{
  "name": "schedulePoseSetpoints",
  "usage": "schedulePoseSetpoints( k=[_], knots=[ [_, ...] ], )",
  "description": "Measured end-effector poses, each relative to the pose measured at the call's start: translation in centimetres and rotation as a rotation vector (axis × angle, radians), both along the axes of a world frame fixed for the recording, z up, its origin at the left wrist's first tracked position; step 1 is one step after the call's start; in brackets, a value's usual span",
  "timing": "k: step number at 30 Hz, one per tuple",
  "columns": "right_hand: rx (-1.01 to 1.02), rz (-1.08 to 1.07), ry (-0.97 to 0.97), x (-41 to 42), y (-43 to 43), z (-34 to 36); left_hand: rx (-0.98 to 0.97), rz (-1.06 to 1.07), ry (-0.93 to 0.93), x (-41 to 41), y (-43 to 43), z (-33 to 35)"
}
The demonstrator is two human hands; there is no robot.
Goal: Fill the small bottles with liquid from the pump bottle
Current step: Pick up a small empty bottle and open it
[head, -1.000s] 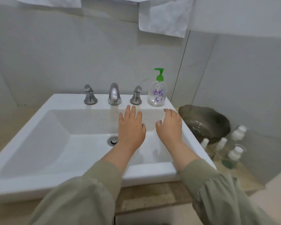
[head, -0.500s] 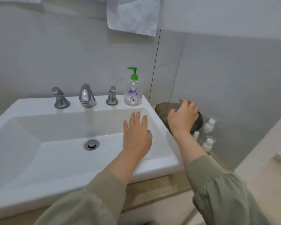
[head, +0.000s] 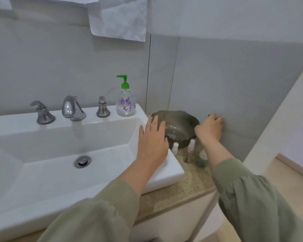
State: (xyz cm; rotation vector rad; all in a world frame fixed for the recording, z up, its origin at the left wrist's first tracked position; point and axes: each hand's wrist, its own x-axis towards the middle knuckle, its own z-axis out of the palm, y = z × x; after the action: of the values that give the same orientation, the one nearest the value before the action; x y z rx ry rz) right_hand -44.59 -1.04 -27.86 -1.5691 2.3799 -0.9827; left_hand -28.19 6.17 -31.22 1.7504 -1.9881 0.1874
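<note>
Though beside sink [head: 164,173], three small bottles [head: 191,148]

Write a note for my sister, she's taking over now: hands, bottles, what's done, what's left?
Left hand: open, empty, over the sink's right rim.
Right hand: fingers curled by the wall right of the bowl; any hold is hidden.
Pump bottle: upright on the sink's back corner, untouched.
Small bottles: on the counter before the bowl, caps on.
Done: nothing yet, it seems.
Left: uncap, fill each, recap.

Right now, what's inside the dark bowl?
The bowl looks mostly bare inside, with a pale spot at the bottom I can't identify. The left hand covers its near-left part.
</note>
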Motion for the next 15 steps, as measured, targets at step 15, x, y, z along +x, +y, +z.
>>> schedulePoseSetpoints(
  k=[15],
  knots=[
    [-0.466, 0.189, 0.084, 0.8, 0.9, 4.1, 0.041, 0.003, -0.035, 1.9, 0.1, -1.4]
  ],
)
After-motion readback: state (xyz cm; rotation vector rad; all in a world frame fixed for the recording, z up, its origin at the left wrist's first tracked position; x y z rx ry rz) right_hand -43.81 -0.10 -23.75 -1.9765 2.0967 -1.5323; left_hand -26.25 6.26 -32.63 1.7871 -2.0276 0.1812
